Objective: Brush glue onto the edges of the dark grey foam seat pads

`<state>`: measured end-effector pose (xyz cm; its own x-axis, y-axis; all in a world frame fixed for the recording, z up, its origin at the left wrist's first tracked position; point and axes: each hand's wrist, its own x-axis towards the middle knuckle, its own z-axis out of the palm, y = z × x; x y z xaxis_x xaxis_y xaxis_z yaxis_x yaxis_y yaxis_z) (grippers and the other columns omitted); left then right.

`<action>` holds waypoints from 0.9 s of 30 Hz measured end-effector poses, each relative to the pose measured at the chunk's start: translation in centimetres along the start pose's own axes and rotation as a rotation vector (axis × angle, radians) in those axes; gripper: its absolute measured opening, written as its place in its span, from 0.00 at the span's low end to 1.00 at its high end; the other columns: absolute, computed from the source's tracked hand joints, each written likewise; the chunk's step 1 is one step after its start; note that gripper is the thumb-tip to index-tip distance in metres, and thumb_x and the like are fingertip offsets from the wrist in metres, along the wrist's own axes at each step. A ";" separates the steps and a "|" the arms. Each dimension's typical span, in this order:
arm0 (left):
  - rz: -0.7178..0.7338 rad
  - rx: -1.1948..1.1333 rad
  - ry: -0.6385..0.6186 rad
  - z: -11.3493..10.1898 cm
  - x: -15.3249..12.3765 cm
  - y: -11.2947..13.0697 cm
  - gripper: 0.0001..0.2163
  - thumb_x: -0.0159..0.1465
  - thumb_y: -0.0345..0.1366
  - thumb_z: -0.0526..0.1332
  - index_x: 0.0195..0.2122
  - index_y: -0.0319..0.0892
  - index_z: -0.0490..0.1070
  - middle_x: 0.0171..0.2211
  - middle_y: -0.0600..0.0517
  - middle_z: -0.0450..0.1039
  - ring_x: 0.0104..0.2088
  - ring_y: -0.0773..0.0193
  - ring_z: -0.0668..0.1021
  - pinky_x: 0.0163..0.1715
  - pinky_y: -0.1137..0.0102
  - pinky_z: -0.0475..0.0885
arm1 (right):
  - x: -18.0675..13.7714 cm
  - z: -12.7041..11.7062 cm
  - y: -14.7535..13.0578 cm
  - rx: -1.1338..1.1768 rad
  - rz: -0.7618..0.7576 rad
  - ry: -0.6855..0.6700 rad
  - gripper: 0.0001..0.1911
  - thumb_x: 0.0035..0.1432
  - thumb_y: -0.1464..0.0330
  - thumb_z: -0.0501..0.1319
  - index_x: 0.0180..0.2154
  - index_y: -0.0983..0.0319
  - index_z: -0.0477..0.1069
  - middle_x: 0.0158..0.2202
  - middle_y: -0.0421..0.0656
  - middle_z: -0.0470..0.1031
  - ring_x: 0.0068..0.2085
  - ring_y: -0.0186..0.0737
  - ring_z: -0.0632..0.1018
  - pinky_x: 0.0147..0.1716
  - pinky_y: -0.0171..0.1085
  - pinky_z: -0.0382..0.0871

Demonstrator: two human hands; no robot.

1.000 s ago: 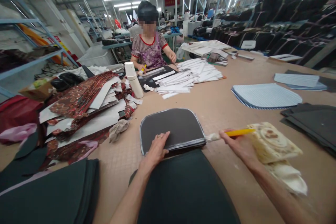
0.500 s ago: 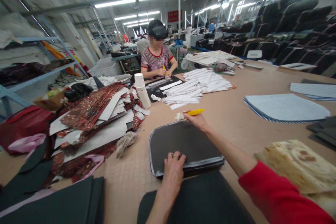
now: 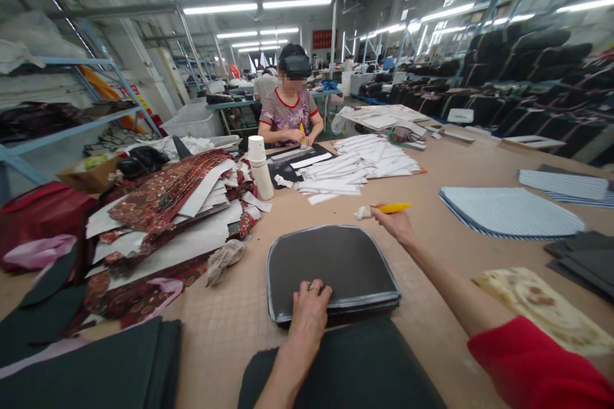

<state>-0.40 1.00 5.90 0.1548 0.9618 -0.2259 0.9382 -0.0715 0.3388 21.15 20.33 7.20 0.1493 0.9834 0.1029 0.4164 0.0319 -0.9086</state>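
My right hand (image 3: 394,223) is closed round the yellow handle of a brush (image 3: 396,208). The brush's pale, white-coated bristles point left, just above the table and beyond the far right edge of a stack of dark panels (image 3: 330,262). Whitish wet-looking streaks run along the panels' rounded rim. On the near part of the top panel rests my left hand (image 3: 309,313), a ring on one finger, its fingers apart and slightly bent, pressing down with nothing grasped. Dark green-black fabric (image 3: 355,364) lies on the near side, partly under my left forearm.
Patterned brown fabric and white pieces (image 3: 167,211) are heaped at left. Across the table (image 3: 225,332), a co-worker (image 3: 290,108) holds a yellow-handled brush beside white strips (image 3: 345,166). A white bottle (image 3: 261,179), striped panels (image 3: 508,208) and a yellowish block (image 3: 542,307) stand around.
My right hand has moved the brush away from the panels' far edge, to the right. My left hand stays on the stack. The view has shifted slightly.
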 end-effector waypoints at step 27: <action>0.107 -0.089 0.521 -12.2 -4.7 2.0 0.08 0.60 0.27 0.52 0.36 0.44 0.67 0.50 0.49 0.67 0.53 0.58 0.67 0.50 0.59 0.60 | -10.1 -11.5 -0.1 -0.215 -0.521 -0.165 0.33 0.48 0.56 0.65 0.55 0.58 0.62 0.56 0.50 0.67 0.55 0.52 0.69 0.54 0.48 0.63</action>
<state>-2.99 -0.46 18.78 0.0527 0.9557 0.2895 0.8921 -0.1753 0.4165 29.94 8.29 10.91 -0.2585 0.8632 0.4337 0.5727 0.4985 -0.6508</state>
